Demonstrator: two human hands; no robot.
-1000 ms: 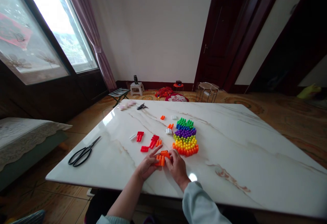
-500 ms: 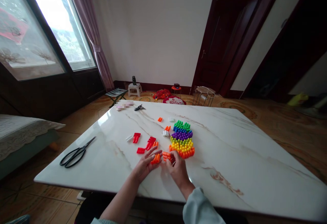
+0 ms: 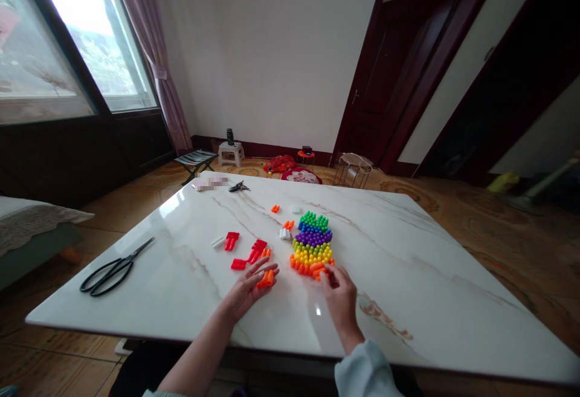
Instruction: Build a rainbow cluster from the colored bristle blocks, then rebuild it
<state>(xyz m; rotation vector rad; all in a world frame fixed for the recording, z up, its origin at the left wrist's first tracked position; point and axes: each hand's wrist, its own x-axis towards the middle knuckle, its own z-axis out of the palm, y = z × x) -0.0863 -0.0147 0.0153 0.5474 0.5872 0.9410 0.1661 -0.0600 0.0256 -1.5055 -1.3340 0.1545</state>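
Note:
My left hand (image 3: 247,291) is curled around a few orange plastic pieces (image 3: 266,279) just above the table. My right hand (image 3: 339,291) pinches an orange plastic piece (image 3: 318,269) at the near edge of a rainbow block (image 3: 313,238) of knobbed pieces. That block runs in bands from green at the far end through blue, purple, olive and yellow to orange. Several red pieces (image 3: 257,251) lie beyond my left hand. White pieces (image 3: 285,234) and a loose orange piece (image 3: 289,225) are left of the block.
Black-handled scissors (image 3: 109,273) lie on the left of the marble-patterned table (image 3: 408,252). Pliers or small cutters (image 3: 238,187) are near the far edge, beside a blurred-out item (image 3: 209,183). A white stool (image 3: 231,154) stands on the floor behind.
My right hand has moved right, away from my left, bringing its orange piece to the block's near edge. My left hand still holds its orange pieces. The view has shifted slightly.

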